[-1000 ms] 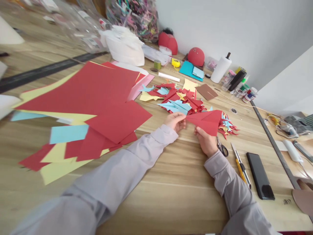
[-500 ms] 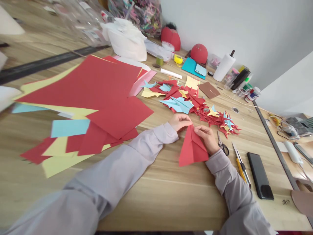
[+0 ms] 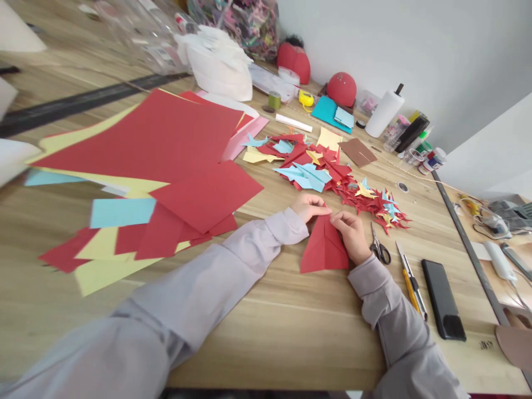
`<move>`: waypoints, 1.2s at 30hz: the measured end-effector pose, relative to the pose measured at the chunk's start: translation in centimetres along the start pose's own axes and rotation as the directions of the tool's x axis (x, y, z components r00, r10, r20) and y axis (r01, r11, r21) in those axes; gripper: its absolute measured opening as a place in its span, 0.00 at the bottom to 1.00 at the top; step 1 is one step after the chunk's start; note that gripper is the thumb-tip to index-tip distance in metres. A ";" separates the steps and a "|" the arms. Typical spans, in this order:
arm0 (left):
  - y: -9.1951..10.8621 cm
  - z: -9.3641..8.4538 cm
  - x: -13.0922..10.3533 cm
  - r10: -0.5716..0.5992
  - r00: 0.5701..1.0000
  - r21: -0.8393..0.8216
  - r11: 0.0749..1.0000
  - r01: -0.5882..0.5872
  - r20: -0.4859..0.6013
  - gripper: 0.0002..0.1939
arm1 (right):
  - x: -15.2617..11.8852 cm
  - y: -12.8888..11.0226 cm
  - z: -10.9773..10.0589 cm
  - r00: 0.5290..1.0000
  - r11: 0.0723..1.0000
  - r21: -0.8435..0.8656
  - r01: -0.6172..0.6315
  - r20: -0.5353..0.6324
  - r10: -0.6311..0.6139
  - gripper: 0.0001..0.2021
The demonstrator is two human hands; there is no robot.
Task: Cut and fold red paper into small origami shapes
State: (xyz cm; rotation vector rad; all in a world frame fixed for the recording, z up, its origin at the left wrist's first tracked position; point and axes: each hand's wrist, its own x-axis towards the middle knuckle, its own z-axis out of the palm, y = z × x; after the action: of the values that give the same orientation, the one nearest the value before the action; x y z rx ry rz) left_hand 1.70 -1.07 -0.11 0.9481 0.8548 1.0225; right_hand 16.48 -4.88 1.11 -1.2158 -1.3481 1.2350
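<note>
Between my hands is a red sheet of paper, folded to a narrow tip at the far end and wide toward me, with creases down its middle. My left hand pinches the tip from the left, thumb along the top. On the tip's right edge my right hand grips with thumb and fingers; some of its fingers are hidden under the paper. Just beyond lie a light blue paper plane and a heap of small folded red paper pieces. Scissors rest right of my right hand.
Large red sheets with yellow and blue ones are stacked on the left. A yellow utility knife and a black phone lie on the right. Farther back are white tissues, a tape measure and a white paper roll.
The wide end of the red paper has swung slightly left and away from me. Both hands keep their pinch near the tip. The whole view has shifted slightly.
</note>
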 end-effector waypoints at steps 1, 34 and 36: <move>0.1 0.1 0.0 -0.033 0.999 -0.061 0.998 0.032 -0.017 0.14 | 0.0 0.0 0.0 1.000 1.000 0.010 -0.008 0.004 0.008 0.07; 2.3 -2.4 1.0 0.088 0.914 -0.210 0.960 -0.184 -0.396 0.07 | 0.4 1.5 -0.9 1.000 0.995 0.100 -0.013 -0.007 0.014 0.08; 2.4 -2.5 1.0 0.081 0.912 -0.221 0.958 -0.183 -0.402 0.06 | 0.5 1.7 -1.0 1.000 0.993 0.116 -0.016 -0.004 0.017 0.08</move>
State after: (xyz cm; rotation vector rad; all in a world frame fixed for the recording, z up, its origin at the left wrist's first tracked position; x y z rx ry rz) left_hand -1.05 1.00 1.13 0.5954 0.9648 1.4348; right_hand 17.58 -4.29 -0.50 -1.1499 -1.2476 1.3024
